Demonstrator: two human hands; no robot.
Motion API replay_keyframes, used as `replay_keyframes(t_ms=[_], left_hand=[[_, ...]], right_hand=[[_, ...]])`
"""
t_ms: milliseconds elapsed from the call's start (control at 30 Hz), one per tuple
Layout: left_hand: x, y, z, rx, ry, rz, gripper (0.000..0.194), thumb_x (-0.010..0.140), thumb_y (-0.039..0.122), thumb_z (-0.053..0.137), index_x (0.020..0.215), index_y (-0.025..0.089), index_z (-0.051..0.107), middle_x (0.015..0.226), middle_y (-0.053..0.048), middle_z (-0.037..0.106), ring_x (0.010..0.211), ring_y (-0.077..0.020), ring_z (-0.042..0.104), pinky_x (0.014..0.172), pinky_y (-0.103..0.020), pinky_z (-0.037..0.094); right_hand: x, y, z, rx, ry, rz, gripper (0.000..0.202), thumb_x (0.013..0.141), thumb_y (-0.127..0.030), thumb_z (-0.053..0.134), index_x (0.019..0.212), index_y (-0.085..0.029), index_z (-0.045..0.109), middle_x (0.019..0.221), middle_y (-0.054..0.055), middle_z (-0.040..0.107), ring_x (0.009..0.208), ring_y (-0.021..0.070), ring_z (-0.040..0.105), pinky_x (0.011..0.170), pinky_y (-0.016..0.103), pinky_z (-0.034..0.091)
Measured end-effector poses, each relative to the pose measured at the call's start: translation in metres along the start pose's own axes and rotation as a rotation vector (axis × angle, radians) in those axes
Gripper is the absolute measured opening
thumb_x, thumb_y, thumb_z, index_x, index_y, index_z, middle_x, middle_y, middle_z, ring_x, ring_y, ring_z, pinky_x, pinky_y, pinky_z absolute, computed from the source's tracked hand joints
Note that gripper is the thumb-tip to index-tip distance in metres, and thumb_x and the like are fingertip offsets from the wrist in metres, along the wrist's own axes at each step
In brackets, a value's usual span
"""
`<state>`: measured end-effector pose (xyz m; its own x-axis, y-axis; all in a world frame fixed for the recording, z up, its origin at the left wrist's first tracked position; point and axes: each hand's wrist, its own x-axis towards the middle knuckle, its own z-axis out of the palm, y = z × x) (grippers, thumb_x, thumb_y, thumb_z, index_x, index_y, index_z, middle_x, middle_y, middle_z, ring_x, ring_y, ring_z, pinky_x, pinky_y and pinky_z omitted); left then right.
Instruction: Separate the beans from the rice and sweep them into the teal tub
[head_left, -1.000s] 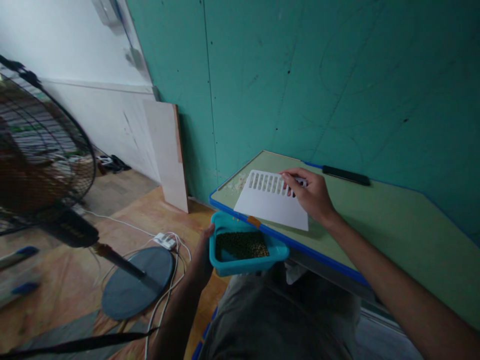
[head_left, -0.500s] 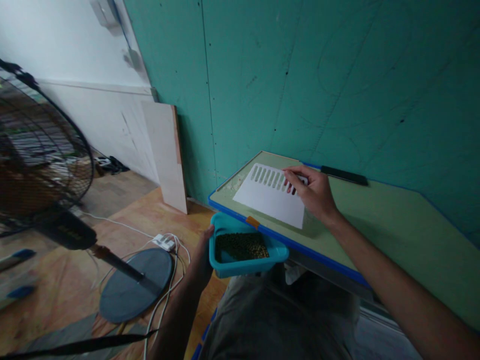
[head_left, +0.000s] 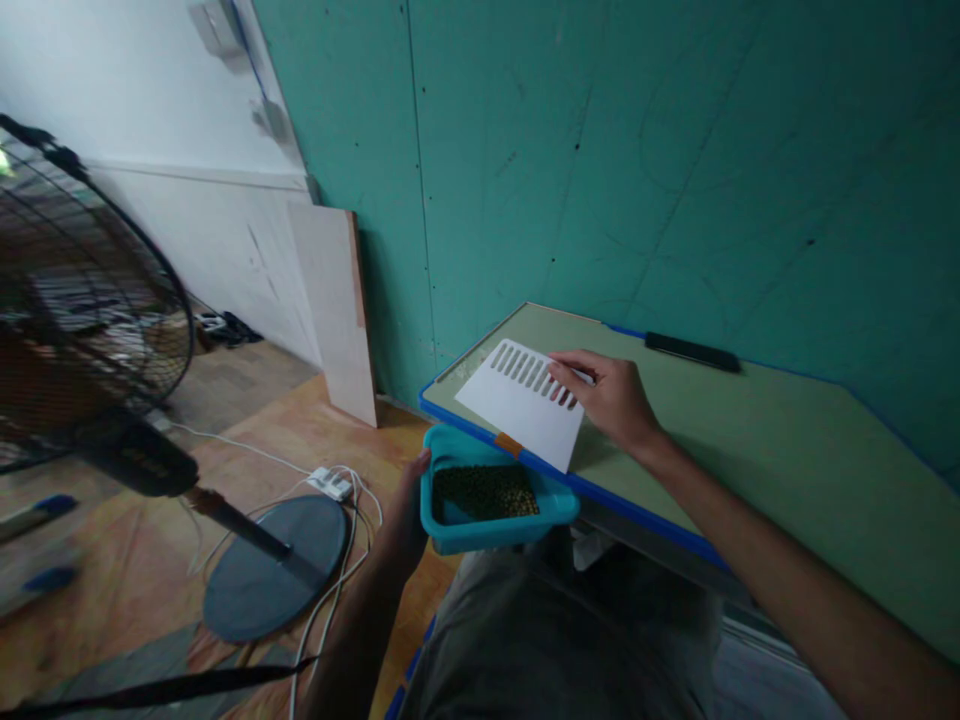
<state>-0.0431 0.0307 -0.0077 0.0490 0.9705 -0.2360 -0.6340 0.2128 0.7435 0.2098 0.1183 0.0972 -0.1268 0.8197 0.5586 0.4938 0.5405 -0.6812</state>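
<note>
My right hand (head_left: 604,392) is closed on the slotted end of a white plastic scraper sheet (head_left: 517,400), which is tilted low over the table's left end. A row of long slots runs along its upper edge, and its lower corner reaches the table's blue rim. My left hand (head_left: 411,510) grips the left side of a turquoise plastic tub (head_left: 499,532), its thumb on the rim. Dark green grains (head_left: 476,490) and paler yellowish ones lie in the tub. The tub sits just below the table edge, partly tucked under it, above my lap.
The pale green table (head_left: 757,450) has a blue edge and an orange clip (head_left: 508,444). A black bar (head_left: 691,352) lies at its back by the green wall. To the left stand a floor fan (head_left: 277,565), a power strip (head_left: 330,484) with white cables, and a leaning board (head_left: 337,310).
My right hand has drawn the slotted white sheet left and toward me, closer to the table edge above the tub. The left hand and tub stay nearly in place.
</note>
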Motion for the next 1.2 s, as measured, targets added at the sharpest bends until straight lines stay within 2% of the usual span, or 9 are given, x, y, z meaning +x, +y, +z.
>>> replay_keyframes(t_ms=[200, 300, 400, 567, 700, 833, 967, 1100, 1200], left_hand=[[0.000, 0.000, -0.002, 0.004, -0.012, 0.011, 0.035, 0.081, 0.050, 0.075, 0.088, 0.017, 0.078, 0.084, -0.006, 0.084, 0.106, -0.0335, 0.075, 0.101, -0.040, 0.053], [-0.003, 0.001, -0.002, -0.004, -0.003, 0.004, 0.035, 0.082, 0.050, 0.074, 0.091, 0.017, 0.078, 0.085, -0.005, 0.084, 0.105, -0.0322, 0.075, 0.101, -0.039, 0.053], [-0.004, 0.001, -0.003, -0.010, -0.003, 0.006, 0.034, 0.083, 0.051, 0.072, 0.091, 0.018, 0.078, 0.081, -0.004, 0.083, 0.104, -0.0317, 0.076, 0.102, -0.040, 0.053], [-0.002, 0.003, -0.006, 0.002, -0.037, -0.011, 0.036, 0.084, 0.050, 0.070, 0.091, 0.016, 0.078, 0.085, -0.007, 0.084, 0.110, -0.0351, 0.073, 0.104, -0.045, 0.051], [-0.002, 0.004, -0.008, 0.004, -0.040, -0.018, 0.038, 0.084, 0.052, 0.070, 0.096, 0.017, 0.079, 0.092, -0.008, 0.084, 0.111, -0.0338, 0.073, 0.103, -0.042, 0.053], [-0.003, 0.004, -0.012, 0.025, -0.041, -0.013, 0.041, 0.084, 0.053, 0.070, 0.098, 0.016, 0.079, 0.090, -0.008, 0.084, 0.111, -0.0333, 0.073, 0.101, -0.042, 0.053], [-0.005, 0.004, -0.012, 0.037, -0.038, -0.022, 0.049, 0.083, 0.055, 0.069, 0.107, 0.014, 0.078, 0.098, -0.010, 0.084, 0.111, -0.0341, 0.073, 0.100, -0.042, 0.054], [-0.006, 0.005, -0.009, 0.038, -0.033, -0.019, 0.049, 0.084, 0.054, 0.068, 0.111, 0.015, 0.077, 0.103, -0.009, 0.083, 0.112, -0.0335, 0.073, 0.100, -0.042, 0.055], [-0.006, 0.005, -0.011, 0.032, -0.022, -0.039, 0.048, 0.084, 0.054, 0.068, 0.111, 0.016, 0.077, 0.103, -0.009, 0.083, 0.112, -0.0335, 0.073, 0.100, -0.042, 0.055]], right_hand=[[0.006, -0.003, -0.014, -0.276, 0.071, -0.140, 0.024, 0.094, -0.036, 0.063, 0.104, -0.023, 0.080, 0.096, 0.008, 0.080, 0.079, 0.0228, 0.075, 0.069, 0.034, 0.058], [0.009, -0.001, -0.021, -0.338, 0.062, -0.165, 0.024, 0.094, -0.035, 0.063, 0.105, -0.023, 0.080, 0.094, 0.007, 0.080, 0.075, 0.0223, 0.075, 0.067, 0.034, 0.057], [0.013, 0.004, -0.030, -0.372, 0.055, -0.168, 0.024, 0.093, -0.035, 0.064, 0.105, -0.023, 0.081, 0.091, 0.007, 0.080, 0.070, 0.0220, 0.074, 0.064, 0.034, 0.056], [0.017, 0.009, -0.045, -0.427, 0.048, -0.128, 0.023, 0.091, -0.032, 0.064, 0.101, -0.021, 0.081, 0.085, 0.007, 0.080, 0.065, 0.0216, 0.072, 0.059, 0.033, 0.054], [0.020, 0.013, -0.055, -0.469, 0.058, -0.091, 0.022, 0.089, -0.030, 0.064, 0.098, -0.022, 0.082, 0.080, 0.006, 0.079, 0.060, 0.0202, 0.071, 0.058, 0.032, 0.052], [0.022, 0.017, -0.064, -0.495, 0.086, -0.064, 0.019, 0.087, -0.029, 0.066, 0.094, -0.022, 0.082, 0.076, 0.006, 0.078, 0.057, 0.0208, 0.069, 0.058, 0.034, 0.051], [0.024, 0.019, -0.071, -0.477, 0.150, -0.055, 0.018, 0.087, -0.031, 0.066, 0.090, -0.023, 0.082, 0.077, 0.006, 0.078, 0.060, 0.0220, 0.070, 0.058, 0.034, 0.051], [0.026, 0.020, -0.072, -0.412, 0.284, -0.018, 0.024, 0.091, -0.035, 0.063, 0.099, -0.020, 0.080, 0.073, 0.007, 0.076, 0.056, 0.0208, 0.068, 0.060, 0.035, 0.051], [0.025, 0.019, -0.069, -0.480, 0.361, -0.028, 0.027, 0.092, -0.036, 0.061, 0.102, -0.019, 0.079, 0.077, 0.009, 0.077, 0.059, 0.0213, 0.068, 0.062, 0.034, 0.051]])
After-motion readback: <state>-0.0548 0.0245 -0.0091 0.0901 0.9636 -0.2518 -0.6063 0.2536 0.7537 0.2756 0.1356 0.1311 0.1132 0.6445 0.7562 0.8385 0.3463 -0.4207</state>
